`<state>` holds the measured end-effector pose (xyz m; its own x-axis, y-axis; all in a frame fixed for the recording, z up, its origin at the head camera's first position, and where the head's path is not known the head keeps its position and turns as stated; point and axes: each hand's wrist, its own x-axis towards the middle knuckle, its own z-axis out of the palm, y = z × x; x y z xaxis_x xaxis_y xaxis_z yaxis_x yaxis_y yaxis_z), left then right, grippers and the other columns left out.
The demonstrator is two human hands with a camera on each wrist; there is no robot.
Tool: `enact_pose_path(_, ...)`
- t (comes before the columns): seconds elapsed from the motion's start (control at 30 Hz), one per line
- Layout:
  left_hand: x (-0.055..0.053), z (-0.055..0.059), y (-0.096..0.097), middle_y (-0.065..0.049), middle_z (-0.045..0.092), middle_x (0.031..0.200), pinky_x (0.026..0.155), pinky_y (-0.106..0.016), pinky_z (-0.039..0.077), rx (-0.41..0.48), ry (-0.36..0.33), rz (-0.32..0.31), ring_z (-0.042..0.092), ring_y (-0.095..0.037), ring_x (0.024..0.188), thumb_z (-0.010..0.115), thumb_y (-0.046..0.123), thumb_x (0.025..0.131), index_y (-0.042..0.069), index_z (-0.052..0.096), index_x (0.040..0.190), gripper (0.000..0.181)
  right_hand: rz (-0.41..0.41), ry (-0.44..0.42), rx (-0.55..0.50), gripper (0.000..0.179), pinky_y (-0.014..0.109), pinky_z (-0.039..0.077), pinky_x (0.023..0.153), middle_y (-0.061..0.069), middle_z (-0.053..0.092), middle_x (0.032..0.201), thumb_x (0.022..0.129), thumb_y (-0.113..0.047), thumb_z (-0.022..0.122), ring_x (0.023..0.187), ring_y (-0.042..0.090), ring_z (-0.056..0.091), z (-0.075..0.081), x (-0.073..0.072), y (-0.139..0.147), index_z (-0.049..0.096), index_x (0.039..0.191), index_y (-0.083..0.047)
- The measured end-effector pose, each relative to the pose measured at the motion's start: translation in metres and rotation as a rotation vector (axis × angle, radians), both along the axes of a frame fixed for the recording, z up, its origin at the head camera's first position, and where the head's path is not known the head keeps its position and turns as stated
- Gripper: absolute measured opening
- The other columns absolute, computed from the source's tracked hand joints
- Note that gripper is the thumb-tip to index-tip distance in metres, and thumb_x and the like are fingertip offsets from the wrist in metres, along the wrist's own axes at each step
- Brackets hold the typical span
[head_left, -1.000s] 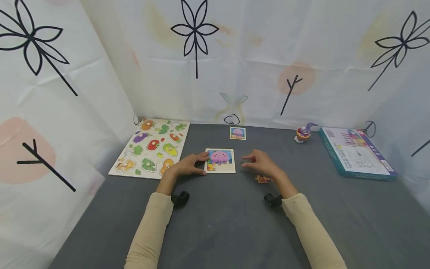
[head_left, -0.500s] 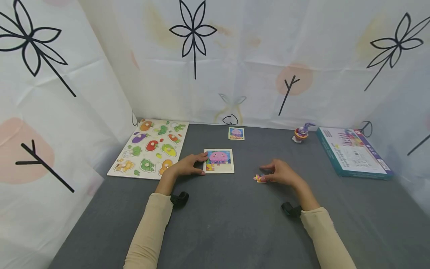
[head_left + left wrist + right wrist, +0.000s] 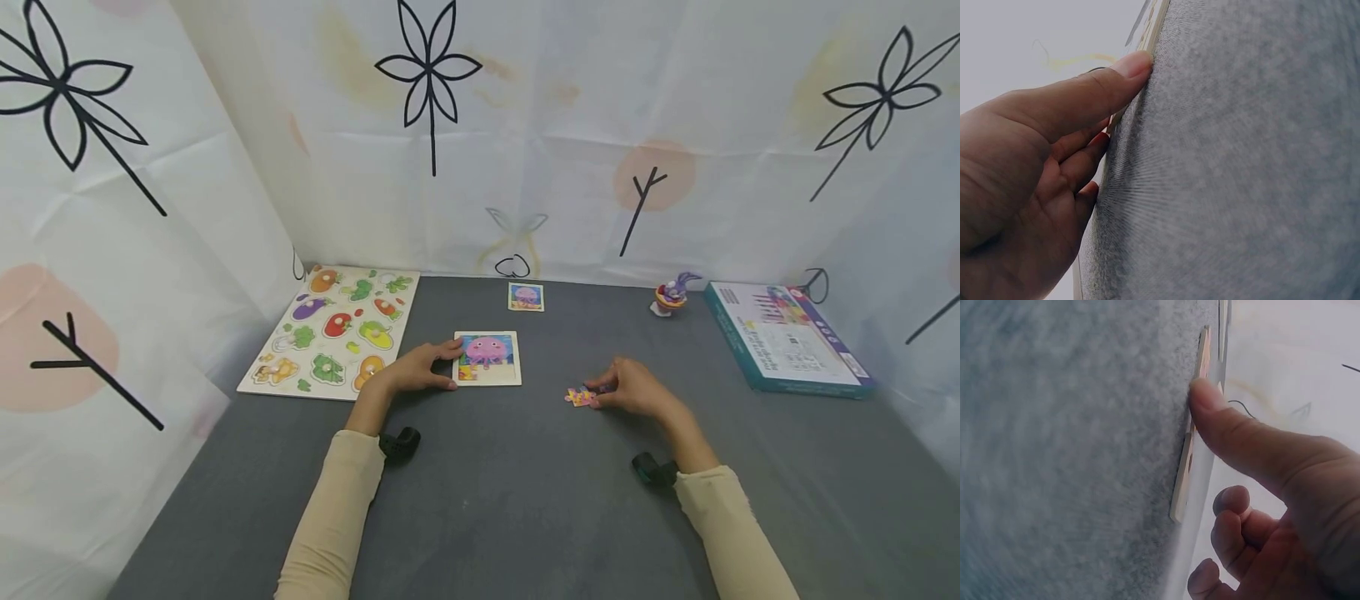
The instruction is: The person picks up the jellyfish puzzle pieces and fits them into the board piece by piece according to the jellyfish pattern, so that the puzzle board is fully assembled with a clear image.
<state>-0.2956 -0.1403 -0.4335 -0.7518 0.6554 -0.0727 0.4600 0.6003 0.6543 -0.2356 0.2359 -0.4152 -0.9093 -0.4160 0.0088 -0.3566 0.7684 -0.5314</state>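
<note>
A jigsaw puzzle board (image 3: 498,375) with a pink octopus picture lies flat at the middle of the table, its lower right part bare. My left hand (image 3: 416,368) holds the board by its left edge, thumb at the near corner and fingertips on the frame. In the left wrist view the thumb presses the board's pale edge (image 3: 1157,28). To the right, my right hand (image 3: 633,387) pinches at a small puzzle piece, mostly hidden by the fingers. Orange and pink puzzle pieces (image 3: 580,397) lie beside its fingertips. The right wrist view shows the thumb against a thin wooden piece (image 3: 1204,353).
Behind the board lies a small octopus picture card (image 3: 526,297). A vegetable puzzle board (image 3: 315,387) is at the back left. A purple figurine (image 3: 672,294) and a teal-edged box (image 3: 795,342) stand at the back right, before a printed cloth wall (image 3: 570,192).
My right hand has moved right and toward me, away from beside the board to the loose pieces, and its thumb and finger have closed there. The left hand stays on the board.
</note>
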Motion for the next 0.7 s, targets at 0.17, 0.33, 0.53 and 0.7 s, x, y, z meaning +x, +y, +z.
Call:
enact_pose_path(0.17, -0.0006, 0.0001, 0.0001, -0.01, 0.026, 0.151, 0.112, -0.051, 0.017, 0.012, 0.004, -0.009, 0.018, -0.031, 0.141, 0.069, 0.021, 0.081, 0.003, 0.041, 0.138, 0.066, 0.017, 0.022, 0.004, 0.034, 0.023, 0.025, 0.055, 0.006, 0.049, 0.072, 0.071, -0.018, 0.078, 0.062, 0.011, 0.029, -0.0008, 0.0008, 0.0002, 0.072, 0.102, -0.005)
enact_pose_path(0.33, -0.0016, -0.0004, -0.0001, -0.01, 0.026, 0.151, 0.112, -0.051, 0.017, 0.008, 0.005, -0.01, 0.018, -0.031, 0.141, 0.069, 0.021, 0.081, 0.003, 0.041, 0.138, 0.065, 0.073, 0.036, 0.003, 0.033, 0.022, 0.026, 0.056, 0.006, 0.049, 0.073, 0.072, -0.018, 0.077, 0.063, 0.008, 0.029, -0.0024, -0.001, 0.0017, 0.072, 0.102, -0.005)
enact_pose_path(0.53, -0.0018, 0.0008, -0.0011, -0.01, 0.026, 0.151, 0.112, -0.051, 0.017, 0.004, 0.011, -0.006, 0.018, -0.031, 0.141, 0.069, 0.021, 0.081, 0.004, 0.041, 0.138, 0.066, 0.117, 0.062, -0.002, 0.029, 0.021, 0.027, 0.057, 0.006, 0.055, 0.077, 0.073, -0.017, 0.076, 0.064, 0.007, 0.032, -0.003, -0.0048, 0.0018, 0.073, 0.099, -0.004)
enact_pose_path(0.7, 0.0001, 0.0022, -0.0008, -0.011, 0.026, 0.151, 0.112, -0.053, 0.016, 0.001, 0.008, -0.022, 0.017, -0.032, 0.141, 0.069, 0.021, 0.082, 0.003, 0.04, 0.138, 0.066, 0.109, 0.057, 0.015, 0.029, 0.021, 0.026, 0.057, 0.004, 0.058, 0.08, 0.073, -0.018, 0.076, 0.064, 0.006, 0.032, -0.0049, -0.005, 0.0026, 0.073, 0.099, -0.006)
